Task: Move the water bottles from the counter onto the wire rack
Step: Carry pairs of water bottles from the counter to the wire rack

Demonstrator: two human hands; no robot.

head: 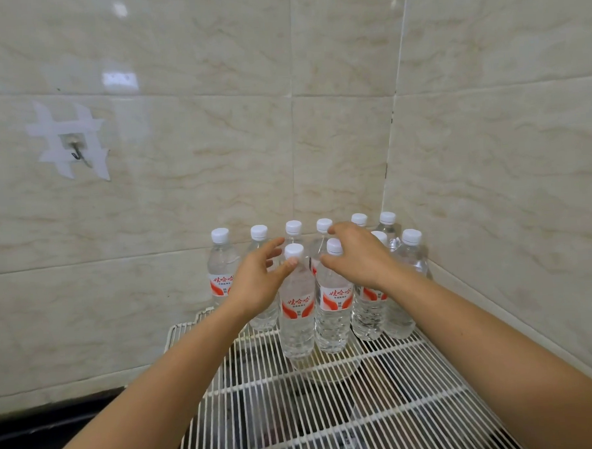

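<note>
Left hand (256,282) relaxed, fingers spread, thumb touching the neck of the near-left bottle (296,315), right hand (358,258) arched over the cap of the next bottle (335,313), grip impossible to tell, both bottles upright on the wire rack (332,413), far end.

I take this for a home kitchen corner. Glossy beige tiles (182,168) cover both walls and meet at a grouted corner. A small hook (78,153) is stuck to the left wall with strips of white tape (60,132). A dark counter (31,440) runs below that wall, and a white rack (332,411) holds capped bottles (296,313) with red labels.
</note>
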